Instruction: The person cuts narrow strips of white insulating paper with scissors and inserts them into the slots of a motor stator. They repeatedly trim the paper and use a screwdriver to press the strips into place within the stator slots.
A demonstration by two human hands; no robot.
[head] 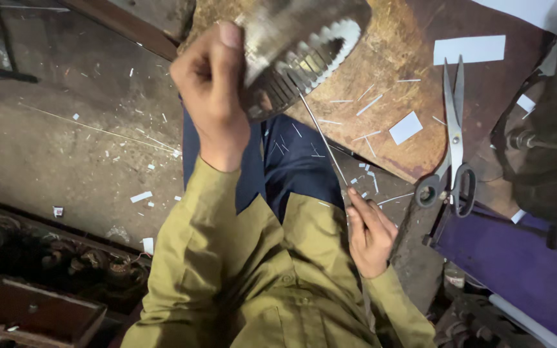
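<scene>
Left hand point(211, 90) fingers clamped on round toothed metal stator core point(304, 51), raised, slots exposed; right hand point(369, 235) fingers pinched on thin steel rod point(323, 142), tip in slot.

There is a single view, from a camera on the person's head, aimed steeply down over the chest and lap. It sits close: olive sleeves fill the lower middle of the frame, and the left hand point(211, 90) rises large at upper centre. The wooden bench point(414, 122) crosses the upper right, the littered floor point(53, 148) lies at left.
</scene>
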